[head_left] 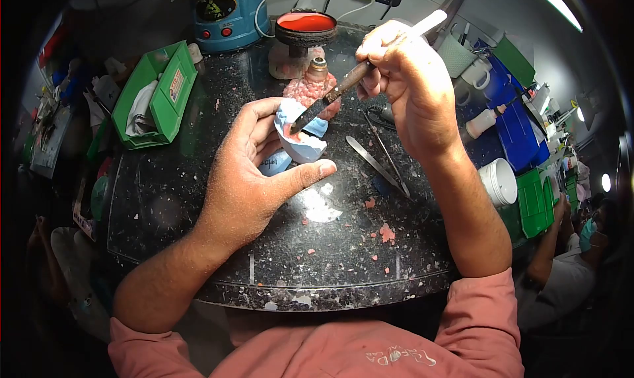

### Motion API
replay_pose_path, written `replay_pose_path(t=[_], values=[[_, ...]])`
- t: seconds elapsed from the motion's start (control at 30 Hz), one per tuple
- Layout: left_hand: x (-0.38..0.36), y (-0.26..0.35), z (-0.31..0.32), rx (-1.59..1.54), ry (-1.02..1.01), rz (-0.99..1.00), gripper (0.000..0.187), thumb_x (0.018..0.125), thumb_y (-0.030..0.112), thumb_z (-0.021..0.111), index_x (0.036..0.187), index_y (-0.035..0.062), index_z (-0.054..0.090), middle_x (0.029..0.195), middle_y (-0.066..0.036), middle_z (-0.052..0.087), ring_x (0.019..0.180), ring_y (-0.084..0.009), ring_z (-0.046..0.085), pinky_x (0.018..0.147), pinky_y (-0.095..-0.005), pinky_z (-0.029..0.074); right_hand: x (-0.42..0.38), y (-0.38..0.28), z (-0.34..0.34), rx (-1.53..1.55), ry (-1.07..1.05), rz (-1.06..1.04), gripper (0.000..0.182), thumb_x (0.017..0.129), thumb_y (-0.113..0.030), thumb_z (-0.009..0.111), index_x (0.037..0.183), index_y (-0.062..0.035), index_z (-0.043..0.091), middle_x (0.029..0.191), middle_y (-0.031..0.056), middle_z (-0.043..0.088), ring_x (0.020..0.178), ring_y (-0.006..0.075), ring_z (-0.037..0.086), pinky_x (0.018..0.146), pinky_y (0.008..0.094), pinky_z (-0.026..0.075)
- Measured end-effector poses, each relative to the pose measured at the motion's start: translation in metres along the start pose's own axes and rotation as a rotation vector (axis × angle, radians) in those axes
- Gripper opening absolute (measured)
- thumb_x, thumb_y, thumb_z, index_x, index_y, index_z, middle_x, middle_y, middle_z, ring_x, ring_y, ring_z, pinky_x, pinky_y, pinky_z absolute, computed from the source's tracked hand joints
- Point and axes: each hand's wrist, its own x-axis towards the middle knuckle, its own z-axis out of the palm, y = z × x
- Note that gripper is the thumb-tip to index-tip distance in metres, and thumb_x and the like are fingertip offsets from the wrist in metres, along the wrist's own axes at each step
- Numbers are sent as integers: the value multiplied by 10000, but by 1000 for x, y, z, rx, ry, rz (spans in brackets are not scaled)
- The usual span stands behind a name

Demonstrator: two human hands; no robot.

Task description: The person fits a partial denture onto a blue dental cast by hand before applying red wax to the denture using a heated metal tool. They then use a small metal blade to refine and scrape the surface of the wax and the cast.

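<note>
My left hand [247, 170] is closed around a pale blue dental plaster cast [305, 149] with some pink wax on its inner side. Handwriting shows on a lower blue part of it, between my fingers. In my right hand [413, 80] is a wax knife [350, 80], held like a pen with its pale end pointing up and right. Its dark blade slants down into the cast and seems to touch the pink wax. Just behind the cast stands a small burner [319, 66] crusted with pink wax lumps.
A round pot of red wax [306, 23] stands behind the burner, near a blue machine [231, 18]. Left is a green bin [155, 94]. Metal hand tools [376, 163], a white tub [498, 182] and pink wax scraps [387, 233] lie rightward. Other people sit at both sides.
</note>
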Motion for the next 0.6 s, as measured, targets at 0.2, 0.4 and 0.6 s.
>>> replay_pose_path(t=[0.2,0.4,0.6], values=[[-1,1,0,4,-10,-26,686,736,23,785,1296,-14,391,1180,-134,575,1112,-168,549,994,-314,417,1,1,-1,11,-5,-9,207,886,-148,501,950,28,589,857,57,555,688,123,491,659,298,448],[0,-1,0,15,-2,-14,684,733,36,795,1290,-15,401,1169,-136,584,1103,-169,554,983,-313,423,1,-2,5,37,8,-37,188,879,-133,516,944,28,588,840,61,560,676,123,496,657,294,456],[0,-1,-1,28,1,-32,673,733,50,800,1281,-16,414,1149,-136,598,1076,-167,565,966,-311,429,0,-4,7,10,17,-79,159,868,-109,534,941,22,587,831,58,567,673,114,510,651,282,463]])
